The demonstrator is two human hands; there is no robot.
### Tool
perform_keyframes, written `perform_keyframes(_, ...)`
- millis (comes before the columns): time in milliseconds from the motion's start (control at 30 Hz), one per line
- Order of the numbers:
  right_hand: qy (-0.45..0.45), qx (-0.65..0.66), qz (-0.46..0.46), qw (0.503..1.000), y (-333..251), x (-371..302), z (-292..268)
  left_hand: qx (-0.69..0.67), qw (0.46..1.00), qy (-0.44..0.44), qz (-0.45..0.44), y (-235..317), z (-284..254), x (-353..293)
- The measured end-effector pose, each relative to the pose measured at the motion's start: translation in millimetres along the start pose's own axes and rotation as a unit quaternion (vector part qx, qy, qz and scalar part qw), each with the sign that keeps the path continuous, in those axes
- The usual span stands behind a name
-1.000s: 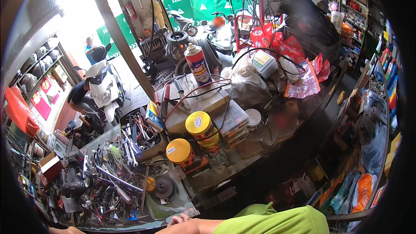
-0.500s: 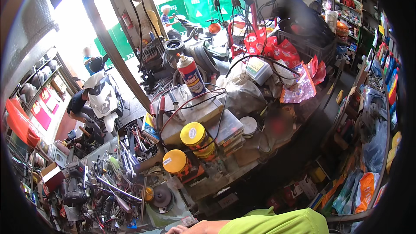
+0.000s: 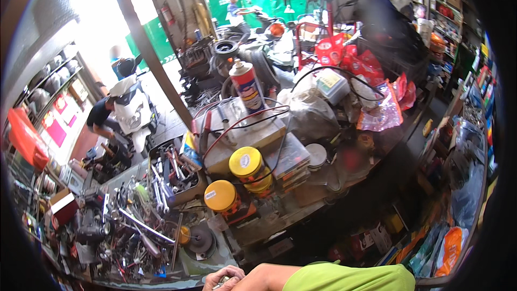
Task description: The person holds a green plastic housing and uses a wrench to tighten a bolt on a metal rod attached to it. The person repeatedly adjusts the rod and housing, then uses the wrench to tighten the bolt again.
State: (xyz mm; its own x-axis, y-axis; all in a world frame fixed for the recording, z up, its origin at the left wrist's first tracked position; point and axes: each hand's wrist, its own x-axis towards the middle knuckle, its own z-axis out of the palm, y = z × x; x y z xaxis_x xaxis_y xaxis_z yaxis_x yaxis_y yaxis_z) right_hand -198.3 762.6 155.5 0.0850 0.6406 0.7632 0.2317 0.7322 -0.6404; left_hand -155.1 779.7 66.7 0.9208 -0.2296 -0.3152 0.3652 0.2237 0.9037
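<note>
My right hand (image 3: 224, 277) shows at the lower edge, its forearm (image 3: 271, 276) reaching in from a lime-green sleeve (image 3: 350, 278). The fingers are curled closed around a small pale thing, mostly hidden, whose kind I cannot make out. My left hand is not in view. Just beyond the right hand is the bench edge, with a dark round disc (image 3: 200, 241) on it. Farther off are two yellow-lidded tubs (image 3: 221, 196) and a red and blue spray can (image 3: 247, 87) standing upright.
Wrenches and other hand tools (image 3: 145, 226) lie heaped at left. Red and black cables (image 3: 237, 129) loop over the bench. Red plastic bags (image 3: 366, 67) sit at the back. A person (image 3: 102, 121) bends beside a white scooter (image 3: 132, 110). Crowded shelving (image 3: 463, 172) runs along the right.
My right hand has risen further into view, showing its curled fingers. The view has shifted slightly, so the bench things sit a little farther right. The distant person on the scooter has moved right.
</note>
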Motion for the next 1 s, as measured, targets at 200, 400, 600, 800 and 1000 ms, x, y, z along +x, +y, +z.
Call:
perform_keyframes(200, 0.043, -0.098, 0.121, 0.987, 17, -35, -80, 0.111, 0.991, 0.046, 0.055, -3, -45, -22)
perform_keyframes(400, 0.2, -0.079, 0.13, 0.968, 40, -72, -132, -0.136, 0.957, 0.124, 0.225, 6, -94, -57)
perform_keyframes(600, 0.394, -0.029, 0.265, 0.879, 37, -81, -143, -0.168, 0.923, 0.138, 0.317, 90, -141, -48)
perform_keyframes(800, 0.419, -0.136, 0.299, 0.847, 57, -67, -135, -0.243, 0.901, 0.193, 0.303, 130, -180, -41)
perform_keyframes(1000, 0.485, -0.126, 0.268, 0.823, 85, -37, -118, -0.23, 0.897, 0.218, 0.31, 144, -228, -34)
